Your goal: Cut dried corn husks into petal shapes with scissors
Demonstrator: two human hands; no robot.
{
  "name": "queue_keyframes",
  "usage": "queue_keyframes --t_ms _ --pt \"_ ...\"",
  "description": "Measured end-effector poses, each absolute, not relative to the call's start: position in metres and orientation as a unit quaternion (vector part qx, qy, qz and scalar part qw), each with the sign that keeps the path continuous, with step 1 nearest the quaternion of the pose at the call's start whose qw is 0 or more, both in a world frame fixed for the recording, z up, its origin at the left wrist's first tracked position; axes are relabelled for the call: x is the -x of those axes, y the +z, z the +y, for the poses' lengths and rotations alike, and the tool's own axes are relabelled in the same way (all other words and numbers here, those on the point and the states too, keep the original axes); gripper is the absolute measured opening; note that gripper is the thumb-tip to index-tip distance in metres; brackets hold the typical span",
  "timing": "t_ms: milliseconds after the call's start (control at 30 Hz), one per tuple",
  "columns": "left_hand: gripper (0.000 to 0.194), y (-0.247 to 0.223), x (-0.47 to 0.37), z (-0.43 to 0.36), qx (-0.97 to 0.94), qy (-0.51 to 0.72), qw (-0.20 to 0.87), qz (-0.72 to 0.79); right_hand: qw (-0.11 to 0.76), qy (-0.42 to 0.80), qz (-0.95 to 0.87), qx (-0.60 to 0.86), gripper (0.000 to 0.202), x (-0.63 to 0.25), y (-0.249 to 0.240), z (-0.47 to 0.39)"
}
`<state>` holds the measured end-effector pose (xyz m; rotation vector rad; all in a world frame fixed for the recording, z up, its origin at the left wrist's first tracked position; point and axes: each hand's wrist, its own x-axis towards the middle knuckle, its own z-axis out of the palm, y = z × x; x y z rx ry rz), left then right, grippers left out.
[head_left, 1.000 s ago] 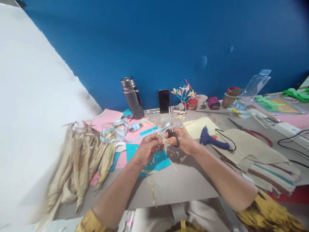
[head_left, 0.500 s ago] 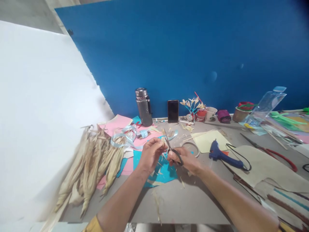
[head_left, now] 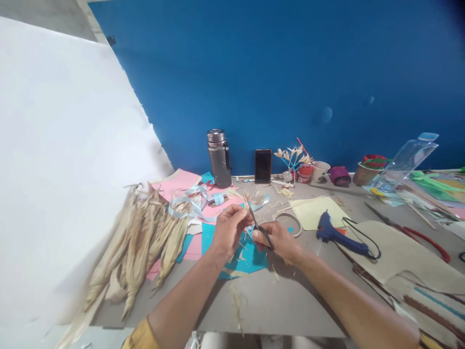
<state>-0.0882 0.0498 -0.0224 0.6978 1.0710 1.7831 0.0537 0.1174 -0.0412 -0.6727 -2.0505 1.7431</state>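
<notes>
Right hand (head_left: 278,241) is curled around the black handles of the scissors (head_left: 256,223), closed on them, thumb lying along the near side. From where I stand, the blades point up and away from the person, leaning a little toward the left, and look nearly together. They come right up beside the fingertips of the left hand (head_left: 228,231), which are drawn into a pinch; whatever small piece they hold is too hidden for me to tell. Both hands hover over blue paper (head_left: 254,262) littered with pale scraps, dried husks (head_left: 132,252) piled to the left.

I take this for fine trimming, and I'd do it slowly: keep the left pinch firm but light, since dry, thin stuff probably splits if squeezed or tugged. Steady the wrists, leave a bit of the piece clear of the fingers, and snip with the blade tips in short bites. With steel this near the left fingertips, a hurried cut could nick them, so I'd turn the piece rather than the scissors.
</notes>
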Motion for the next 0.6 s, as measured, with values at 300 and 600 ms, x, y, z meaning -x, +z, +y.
queue_keyframes --t_ms 300,600 --pt "0.019 -0.019 0.090 0.049 -0.278 0.715 0.460 0.447 0.194 0.641 -0.702 0.241 0.060 -0.054 -0.046 0.119" --pt "0.014 -0.010 0.104 0.047 -0.276 0.697 0.468 0.468 0.176 0.661 -0.710 0.167 0.060 -0.062 -0.039 0.126"
